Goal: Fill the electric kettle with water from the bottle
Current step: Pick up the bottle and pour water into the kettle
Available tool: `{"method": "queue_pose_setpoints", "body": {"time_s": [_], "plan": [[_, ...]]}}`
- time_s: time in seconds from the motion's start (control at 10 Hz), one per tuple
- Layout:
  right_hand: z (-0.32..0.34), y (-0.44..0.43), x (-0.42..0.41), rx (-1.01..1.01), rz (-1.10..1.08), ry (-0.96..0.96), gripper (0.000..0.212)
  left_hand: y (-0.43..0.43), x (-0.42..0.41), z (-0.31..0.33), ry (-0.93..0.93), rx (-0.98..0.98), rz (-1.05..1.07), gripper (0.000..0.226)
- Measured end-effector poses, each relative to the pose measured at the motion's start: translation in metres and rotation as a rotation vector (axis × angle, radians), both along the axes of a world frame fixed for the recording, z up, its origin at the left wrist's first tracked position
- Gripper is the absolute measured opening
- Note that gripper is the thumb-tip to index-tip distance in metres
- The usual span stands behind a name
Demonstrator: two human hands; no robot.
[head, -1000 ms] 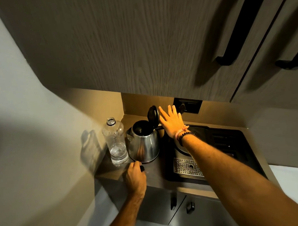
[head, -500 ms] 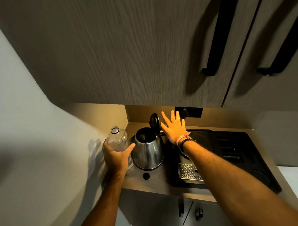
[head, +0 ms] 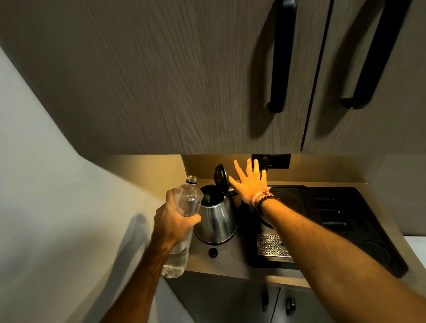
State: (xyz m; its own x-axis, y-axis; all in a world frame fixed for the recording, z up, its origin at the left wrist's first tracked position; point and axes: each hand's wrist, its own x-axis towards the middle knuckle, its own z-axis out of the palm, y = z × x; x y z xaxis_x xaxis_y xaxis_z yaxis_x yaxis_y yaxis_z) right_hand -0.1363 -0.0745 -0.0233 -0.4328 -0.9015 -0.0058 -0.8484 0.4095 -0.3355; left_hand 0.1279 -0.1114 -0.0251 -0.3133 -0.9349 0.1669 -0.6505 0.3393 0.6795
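Step in hand: bottle lifted, not yet pouring. My left hand [head: 174, 219] has its fingers [head: 193, 220] clamped round the middle of the bottle [head: 182, 225], which hangs clear of the tabletop [head: 231, 261], just left of the kettle [head: 215, 218] and overlapping its rim in view. Cap off; the loose cap [head: 213, 252] lies in front of the kettle.

Bottle's long axis runs near upright, leaning a little; open neck points up and away from me, base toward me. Water sits low in the base.

My right hand [head: 250, 184] is flat, fingers spread apart, thumb touching the raised lid [head: 220, 174], gripping nothing.

Next, I judge: bring the neck over the kettle's open mouth, then tip slowly, lid kept back.
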Motion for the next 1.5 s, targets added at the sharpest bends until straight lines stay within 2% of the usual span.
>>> {"method": "queue_pose_setpoints", "body": {"time_s": [0.1,0.2,0.4,0.6,0.8,1.2,1.5], "plan": [[0.004,0.004,0.001,0.008,-0.053,-0.112,0.083,0.001,0.0,0.01,-0.163,0.092,-0.028,0.089],[0.007,0.006,0.002,-0.003,-0.081,-0.118,0.089,0.005,-0.002,0.017,-0.29,0.169,-0.035,0.097],[0.008,0.007,0.0,-0.004,-0.085,-0.103,0.095,0.01,-0.003,0.024,-0.471,0.193,-0.049,0.108],[0.007,0.006,-0.001,0.013,-0.085,-0.091,0.096,0.013,-0.008,0.038,-0.604,0.185,-0.062,0.094],[0.005,0.006,-0.002,0.019,-0.074,-0.097,0.094,0.008,-0.011,0.049,-0.735,0.161,-0.048,0.095],[0.006,0.007,-0.002,0.027,-0.076,-0.085,0.091,0.005,-0.019,0.059,-0.847,0.138,-0.072,0.104],[0.008,0.009,-0.001,0.042,-0.068,-0.078,0.091,0.003,-0.02,0.056,-0.851,0.136,-0.069,0.105]]}}
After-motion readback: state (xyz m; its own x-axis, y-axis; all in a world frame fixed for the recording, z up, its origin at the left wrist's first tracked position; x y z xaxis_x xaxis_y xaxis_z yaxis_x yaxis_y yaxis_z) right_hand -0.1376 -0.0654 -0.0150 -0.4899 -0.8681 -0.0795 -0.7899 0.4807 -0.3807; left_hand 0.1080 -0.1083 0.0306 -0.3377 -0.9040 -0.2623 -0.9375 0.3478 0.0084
